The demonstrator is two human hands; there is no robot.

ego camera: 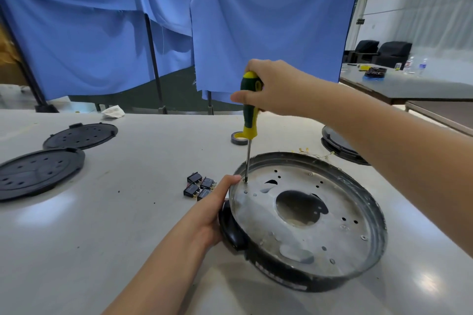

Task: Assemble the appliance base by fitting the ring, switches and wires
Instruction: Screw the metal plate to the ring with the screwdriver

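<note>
Two hands: right (271, 87) grips screwdriver (249, 107); left (215, 207) clasps base (307, 220) rim.

**Blue drapes backing a pale worktable**

Blue cloth (230, 20) is hanging from dark poles (153, 59) right behind the pale table (89, 212). To the right of the cloth, black armchairs (378, 52) are sitting beyond a dark table (422, 87) bearing bottles (422, 66). Ceiling light is glinting off the pale tabletop.
</note>
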